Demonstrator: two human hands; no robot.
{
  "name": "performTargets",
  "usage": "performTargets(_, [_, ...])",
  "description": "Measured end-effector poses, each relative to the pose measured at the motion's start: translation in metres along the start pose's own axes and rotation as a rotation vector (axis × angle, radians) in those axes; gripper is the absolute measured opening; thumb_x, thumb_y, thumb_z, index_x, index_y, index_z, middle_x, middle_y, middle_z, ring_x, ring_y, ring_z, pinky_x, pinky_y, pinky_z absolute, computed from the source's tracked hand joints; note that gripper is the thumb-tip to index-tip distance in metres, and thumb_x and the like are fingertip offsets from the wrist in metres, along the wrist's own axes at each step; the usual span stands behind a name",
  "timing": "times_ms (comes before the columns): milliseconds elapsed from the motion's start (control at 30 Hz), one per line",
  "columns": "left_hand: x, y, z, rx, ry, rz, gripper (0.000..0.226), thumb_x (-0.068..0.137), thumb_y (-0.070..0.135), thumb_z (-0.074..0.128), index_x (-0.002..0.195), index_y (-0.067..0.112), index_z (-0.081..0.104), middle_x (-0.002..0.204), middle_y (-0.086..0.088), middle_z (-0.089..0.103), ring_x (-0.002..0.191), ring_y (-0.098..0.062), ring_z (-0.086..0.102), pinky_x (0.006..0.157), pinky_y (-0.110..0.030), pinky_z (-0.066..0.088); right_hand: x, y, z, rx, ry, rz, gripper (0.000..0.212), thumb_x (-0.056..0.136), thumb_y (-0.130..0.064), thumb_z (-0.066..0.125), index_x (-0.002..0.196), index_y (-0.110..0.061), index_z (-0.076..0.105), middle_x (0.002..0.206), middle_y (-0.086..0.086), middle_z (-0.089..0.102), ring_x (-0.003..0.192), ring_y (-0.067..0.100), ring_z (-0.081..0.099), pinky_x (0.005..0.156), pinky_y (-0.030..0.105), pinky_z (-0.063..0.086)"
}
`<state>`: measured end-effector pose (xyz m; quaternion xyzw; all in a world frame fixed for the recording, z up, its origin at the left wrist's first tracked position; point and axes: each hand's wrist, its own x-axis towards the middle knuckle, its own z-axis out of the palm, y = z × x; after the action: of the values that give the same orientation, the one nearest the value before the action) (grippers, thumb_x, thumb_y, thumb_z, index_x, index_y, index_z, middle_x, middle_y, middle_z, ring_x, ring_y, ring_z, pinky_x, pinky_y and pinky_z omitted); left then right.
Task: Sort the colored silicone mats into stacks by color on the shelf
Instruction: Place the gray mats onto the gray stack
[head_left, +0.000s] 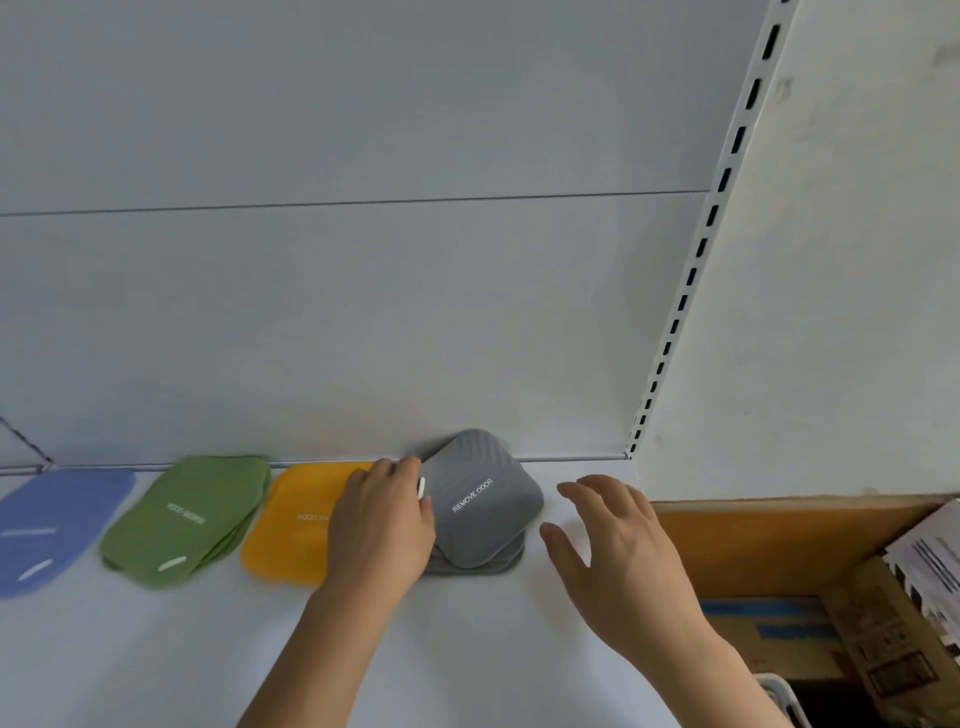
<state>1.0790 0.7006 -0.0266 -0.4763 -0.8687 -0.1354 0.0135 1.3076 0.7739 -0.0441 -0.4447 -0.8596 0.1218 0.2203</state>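
Four colour stacks in a row along the back of the white shelf (156, 649), against the rear panel: blue mats (47, 525) at far left, partly cut by the frame edge; green mats (187, 514) next, several layers fanned out at the lower edge; yellow mats (296, 519) beside those, right part hidden behind the left hand (382, 525); grey mats (480, 564) furthest right. Top grey mat (480, 499) tilted, far edge raised against the rear panel, near edge down on the pile, white lettering "REMOVE ODOR" facing up. Left hand at that mat's left edge, fingers (410, 470) curled round the rim, pinching it, a small white tab showing just at the fingertips. Right hand (618, 551) just right of the grey pile, hovering above the shelf, fingers spread apart and relaxed, holding nothing, not touching the mat. Slotted white upright (696, 265) rising at the shelf's right end. Lower right, beyond the shelf edge, an open cardboard box (753, 545) holding smaller printed cartons (883, 639) and some printed paper or packaging (930, 561); contents otherwise too blurred to name.
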Motion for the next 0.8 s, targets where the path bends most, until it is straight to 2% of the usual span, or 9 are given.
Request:
performTargets(67, [-0.005, -0.005, -0.001, 0.021, 0.029, 0.005, 0.012, 0.095, 0.029, 0.064, 0.101, 0.02, 0.069, 0.097, -0.004, 0.071, 0.091, -0.031, 0.062, 0.073, -0.041, 0.049, 0.001, -0.005, 0.0, -0.007, -0.015, -0.025, 0.046, 0.095, -0.05, 0.06, 0.133, -0.024, 0.062, 0.132, -0.001, 0.063, 0.121, 0.025, 0.058, 0.096, 0.038, 0.056])
performTargets(167, [-0.01, -0.011, -0.001, -0.019, 0.014, 0.003, 0.018, 0.097, 0.033, 0.059, 0.089, 0.021, 0.069, 0.091, 0.0, 0.07, 0.089, -0.028, 0.062, 0.072, -0.04, 0.048, 0.001, -0.011, 0.003, -0.028, -0.051, -0.054, 0.048, 0.097, -0.053, 0.055, 0.137, -0.027, 0.058, 0.136, -0.002, 0.061, 0.126, 0.023, 0.054, 0.1, 0.036, 0.054])
performTargets(300, [-0.022, -0.018, -0.004, -0.022, 0.044, 0.046, 0.02, 0.097, 0.033, 0.058, 0.098, 0.022, 0.074, 0.096, 0.002, 0.072, 0.093, -0.027, 0.063, 0.074, -0.04, 0.051, 0.0, -0.018, 0.006, 0.003, -0.036, -0.096, 0.05, 0.096, -0.053, 0.048, 0.132, -0.02, 0.06, 0.128, 0.005, 0.063, 0.121, 0.03, 0.057, 0.093, 0.043, 0.055])
performTargets(433, [-0.041, -0.025, -0.015, 0.007, 0.145, 0.173, 0.035, 0.092, 0.039, 0.049, 0.103, 0.017, 0.073, 0.102, -0.002, 0.07, 0.097, -0.03, 0.064, 0.079, -0.044, 0.055, -0.006, -0.031, 0.008, -0.105, -0.066, -0.116, 0.061, 0.097, -0.062, 0.036, 0.139, -0.021, 0.054, 0.143, 0.007, 0.056, 0.139, 0.032, 0.045, 0.106, 0.047, 0.049])
performTargets(533, [-0.057, -0.041, -0.021, -0.042, 0.202, 0.226, 0.035, 0.094, 0.038, 0.052, 0.107, 0.013, 0.072, 0.108, -0.004, 0.069, 0.105, -0.03, 0.064, 0.087, -0.045, 0.055, -0.019, -0.05, 0.007, -0.125, -0.05, -0.119, 0.065, 0.097, -0.065, 0.037, 0.138, -0.019, 0.056, 0.146, 0.01, 0.055, 0.143, 0.035, 0.042, 0.108, 0.049, 0.047])
performTargets(667, [-0.084, -0.074, -0.036, -0.057, 0.227, 0.22, 0.038, 0.094, 0.038, 0.054, 0.117, 0.014, 0.072, 0.119, -0.004, 0.067, 0.12, -0.033, 0.06, 0.1, -0.048, 0.052, -0.037, -0.088, 0.009, -0.176, -0.042, -0.154, 0.066, 0.098, -0.066, 0.034, 0.136, -0.016, 0.057, 0.143, 0.01, 0.057, 0.142, 0.036, 0.044, 0.107, 0.049, 0.048])
performTargets(800, [-0.124, -0.131, -0.061, -0.083, 0.21, 0.17, 0.044, 0.095, 0.041, 0.049, 0.123, 0.014, 0.07, 0.126, -0.005, 0.067, 0.125, -0.033, 0.059, 0.102, -0.05, 0.052, -0.062, -0.149, 0.021, -0.206, -0.062, -0.189, 0.069, 0.098, -0.068, 0.032, 0.137, -0.017, 0.057, 0.144, 0.008, 0.056, 0.142, 0.034, 0.044, 0.109, 0.049, 0.046])
